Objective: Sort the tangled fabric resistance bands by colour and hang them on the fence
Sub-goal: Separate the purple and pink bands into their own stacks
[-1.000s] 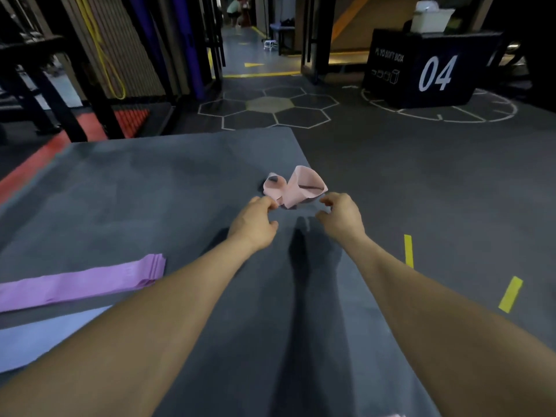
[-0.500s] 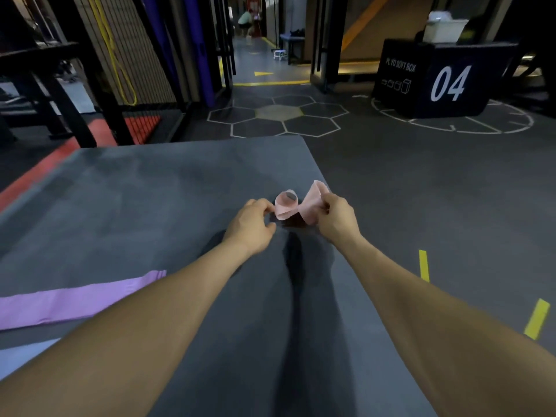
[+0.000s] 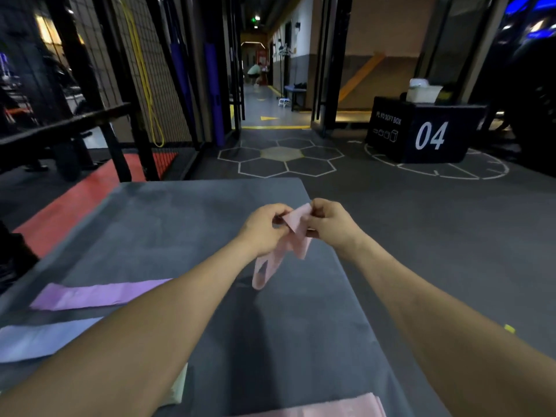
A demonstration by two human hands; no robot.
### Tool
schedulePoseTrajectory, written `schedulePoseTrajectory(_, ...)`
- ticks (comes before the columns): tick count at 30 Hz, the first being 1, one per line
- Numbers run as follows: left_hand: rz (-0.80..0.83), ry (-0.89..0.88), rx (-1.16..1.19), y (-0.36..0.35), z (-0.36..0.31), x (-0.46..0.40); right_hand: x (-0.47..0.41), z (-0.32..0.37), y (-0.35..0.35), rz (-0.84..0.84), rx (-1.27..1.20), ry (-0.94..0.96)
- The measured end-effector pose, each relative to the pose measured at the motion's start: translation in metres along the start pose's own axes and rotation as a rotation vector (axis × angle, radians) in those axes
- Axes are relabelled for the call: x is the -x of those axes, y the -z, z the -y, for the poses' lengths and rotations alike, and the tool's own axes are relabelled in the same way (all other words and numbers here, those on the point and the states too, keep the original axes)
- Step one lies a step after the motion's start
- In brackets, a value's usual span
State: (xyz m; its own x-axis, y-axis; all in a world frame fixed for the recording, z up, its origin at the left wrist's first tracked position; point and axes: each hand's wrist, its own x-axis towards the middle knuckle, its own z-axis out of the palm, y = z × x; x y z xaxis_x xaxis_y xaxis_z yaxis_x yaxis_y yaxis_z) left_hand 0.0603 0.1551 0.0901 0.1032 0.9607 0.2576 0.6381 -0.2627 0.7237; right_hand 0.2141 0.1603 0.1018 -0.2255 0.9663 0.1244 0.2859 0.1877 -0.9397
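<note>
Above the mat's far right corner, both hands untwist a pink band.
Left hand (image 3: pixel 264 228) and right hand (image 3: pixel 332 225) pinch the pink band (image 3: pixel 296 233), lifted off the grey mat (image 3: pixel 168 224). Purple band (image 3: pixel 99 294) and blue band (image 3: pixel 39 341) lie flat by the left edge, another pink one (image 3: pixel 325 407) at the near edge (none hung yet). White bin (image 3: pixel 422 92): contents unclear.

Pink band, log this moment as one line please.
step: untangling | left hand and right hand: both pinch pink band, lifted off mat | purple band: flat on mat
</note>
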Motion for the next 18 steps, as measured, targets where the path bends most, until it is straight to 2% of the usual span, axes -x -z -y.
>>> schedulePoseTrajectory(4, -0.084, 0.018, 0.108, 0.013, -0.016, 0.019, 0.02, 0.021, 0.002, -0.023, -0.061, -0.021)
schedulePoseTrajectory(9, -0.106, 0.183, 0.458, 0.021, -0.028, 0.031, 0.038, 0.035, -0.006, -0.113, -0.257, -0.113)
schedulePoseTrajectory(13, -0.096, 0.249, 0.47, 0.026, -0.026, 0.038, 0.044, 0.04, -0.011, -0.096, -0.336, -0.184)
schedulePoseTrajectory(18, -0.07, 0.283, 0.592, 0.035, -0.034, 0.039, 0.044, 0.046, -0.01, -0.032, -0.263, -0.167)
